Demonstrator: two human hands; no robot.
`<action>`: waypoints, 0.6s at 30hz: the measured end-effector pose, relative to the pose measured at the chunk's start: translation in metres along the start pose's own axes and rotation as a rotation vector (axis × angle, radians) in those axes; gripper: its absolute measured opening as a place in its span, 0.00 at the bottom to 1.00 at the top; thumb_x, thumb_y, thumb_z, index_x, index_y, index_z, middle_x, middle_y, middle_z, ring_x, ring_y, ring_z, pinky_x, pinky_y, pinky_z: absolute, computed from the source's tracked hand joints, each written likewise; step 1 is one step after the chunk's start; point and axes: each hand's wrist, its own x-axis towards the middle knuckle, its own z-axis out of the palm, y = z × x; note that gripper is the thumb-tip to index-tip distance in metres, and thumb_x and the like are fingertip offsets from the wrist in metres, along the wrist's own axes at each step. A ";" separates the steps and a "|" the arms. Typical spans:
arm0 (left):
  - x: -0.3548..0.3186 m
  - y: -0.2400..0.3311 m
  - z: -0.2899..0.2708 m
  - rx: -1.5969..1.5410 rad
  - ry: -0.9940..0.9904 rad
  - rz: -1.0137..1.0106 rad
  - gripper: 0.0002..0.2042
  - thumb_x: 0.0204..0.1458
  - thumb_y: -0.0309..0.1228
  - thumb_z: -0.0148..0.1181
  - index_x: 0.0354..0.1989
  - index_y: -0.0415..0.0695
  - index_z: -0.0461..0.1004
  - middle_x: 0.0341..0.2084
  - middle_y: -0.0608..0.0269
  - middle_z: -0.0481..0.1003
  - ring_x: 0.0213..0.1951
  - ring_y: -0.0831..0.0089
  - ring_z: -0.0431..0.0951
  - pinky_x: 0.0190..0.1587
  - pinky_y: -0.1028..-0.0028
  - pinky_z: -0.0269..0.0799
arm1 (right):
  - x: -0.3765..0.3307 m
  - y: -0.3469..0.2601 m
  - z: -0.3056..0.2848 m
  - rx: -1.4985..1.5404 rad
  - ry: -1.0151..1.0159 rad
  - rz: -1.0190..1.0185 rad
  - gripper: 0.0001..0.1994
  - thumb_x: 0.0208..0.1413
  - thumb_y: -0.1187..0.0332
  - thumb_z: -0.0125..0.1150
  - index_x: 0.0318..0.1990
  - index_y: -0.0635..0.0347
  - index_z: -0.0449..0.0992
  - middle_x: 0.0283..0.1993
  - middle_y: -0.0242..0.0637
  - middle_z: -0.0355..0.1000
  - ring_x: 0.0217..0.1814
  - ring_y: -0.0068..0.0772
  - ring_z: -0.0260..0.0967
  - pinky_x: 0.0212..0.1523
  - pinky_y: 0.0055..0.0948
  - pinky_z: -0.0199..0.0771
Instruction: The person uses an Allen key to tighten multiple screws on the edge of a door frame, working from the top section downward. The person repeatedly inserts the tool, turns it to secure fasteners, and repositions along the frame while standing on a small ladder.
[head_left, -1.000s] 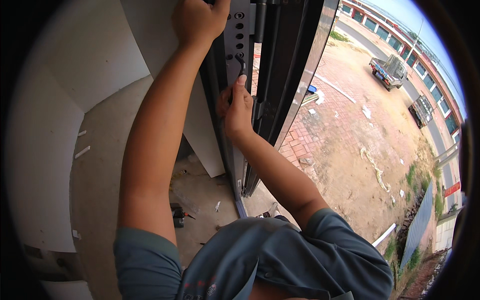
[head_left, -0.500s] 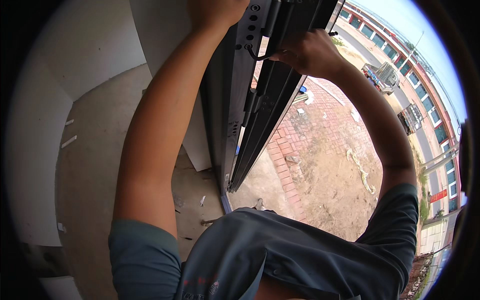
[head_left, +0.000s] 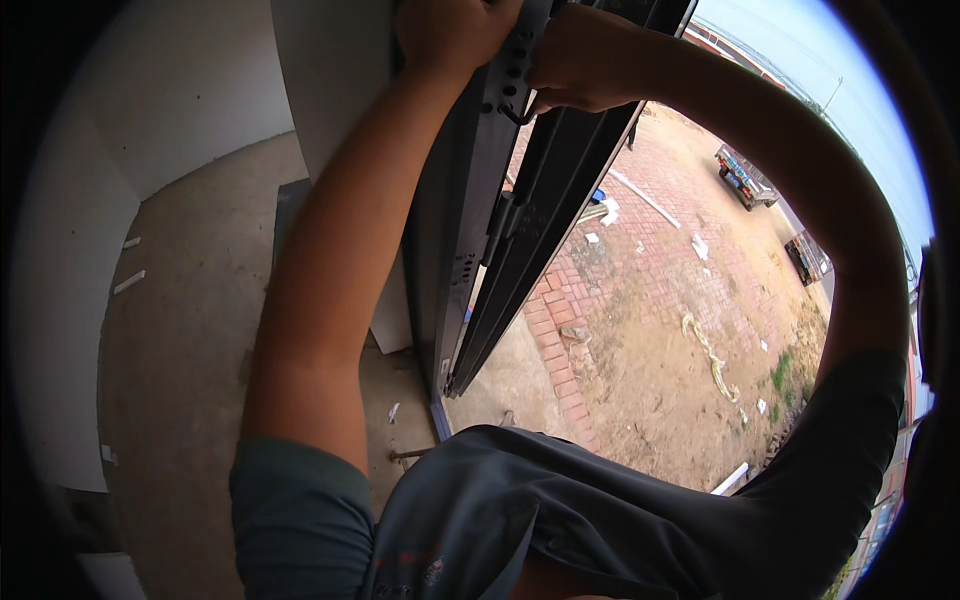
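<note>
A person leans at an upper-storey opening, both arms raised to a dark metal window frame (head_left: 470, 250) whose long axis runs steeply from the upper edge of the view, near the hands, down to its lower end just above the person's grey shirt (head_left: 560, 510). The frame tilts slightly, its top leaning right and its foot pointing down toward the concrete floor (head_left: 190, 330). A second dark sash profile (head_left: 545, 215) lies just beside it on the right, parallel, joined part-way along by a metal hinge bracket (head_left: 505, 215). The left hand (head_left: 450, 30) is closed around the frame's top on its left side, fingers wrapped, their tips cut off by the picture's edge. The right hand (head_left: 580, 60) is curled on the sash's upper end, fingers pressed together against a small dark fitting (head_left: 515, 112) at the perforated strip; whether it pinches that fitting cannot be told. Far below lie brick paving (head_left: 650, 260), bare earth and two parked vehicles (head_left: 745, 175).
</note>
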 end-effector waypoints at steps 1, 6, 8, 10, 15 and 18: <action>0.000 0.002 0.001 -0.041 -0.004 0.001 0.24 0.56 0.52 0.63 0.40 0.37 0.81 0.35 0.40 0.81 0.38 0.40 0.82 0.42 0.51 0.79 | 0.002 0.001 -0.009 -0.046 -0.078 -0.036 0.18 0.62 0.51 0.62 0.26 0.52 0.82 0.26 0.30 0.78 0.31 0.36 0.78 0.33 0.39 0.76; 0.001 0.010 -0.003 -0.129 -0.062 -0.032 0.25 0.56 0.52 0.64 0.45 0.38 0.81 0.36 0.40 0.81 0.39 0.40 0.82 0.43 0.52 0.79 | 0.026 0.015 -0.003 -0.313 -0.050 -0.341 0.13 0.60 0.56 0.61 0.30 0.51 0.85 0.30 0.32 0.82 0.37 0.40 0.81 0.42 0.39 0.79; 0.002 0.008 -0.004 -0.113 -0.044 -0.025 0.25 0.56 0.51 0.64 0.45 0.38 0.81 0.37 0.40 0.81 0.40 0.41 0.82 0.43 0.53 0.80 | 0.028 0.017 -0.001 -0.338 -0.058 -0.382 0.13 0.59 0.56 0.62 0.30 0.52 0.85 0.31 0.33 0.82 0.37 0.41 0.81 0.43 0.39 0.79; 0.002 0.007 -0.003 -0.094 -0.029 -0.023 0.24 0.55 0.50 0.65 0.45 0.38 0.81 0.37 0.41 0.81 0.40 0.41 0.82 0.44 0.53 0.80 | 0.025 0.017 -0.005 -0.358 -0.068 -0.363 0.14 0.59 0.56 0.63 0.30 0.53 0.86 0.33 0.34 0.82 0.38 0.42 0.81 0.43 0.41 0.80; 0.001 0.007 -0.001 -0.084 0.013 -0.015 0.23 0.55 0.49 0.65 0.44 0.37 0.82 0.37 0.42 0.81 0.40 0.41 0.82 0.43 0.53 0.80 | 0.013 0.009 0.003 -0.005 -0.167 -0.003 0.18 0.62 0.49 0.61 0.35 0.55 0.83 0.31 0.34 0.78 0.37 0.36 0.78 0.43 0.39 0.76; 0.001 0.008 -0.001 -0.113 0.016 -0.013 0.23 0.55 0.49 0.65 0.44 0.37 0.82 0.36 0.42 0.81 0.39 0.41 0.82 0.43 0.52 0.80 | -0.003 0.008 0.034 0.195 0.036 0.095 0.22 0.66 0.46 0.57 0.32 0.53 0.83 0.24 0.31 0.77 0.28 0.31 0.78 0.37 0.36 0.77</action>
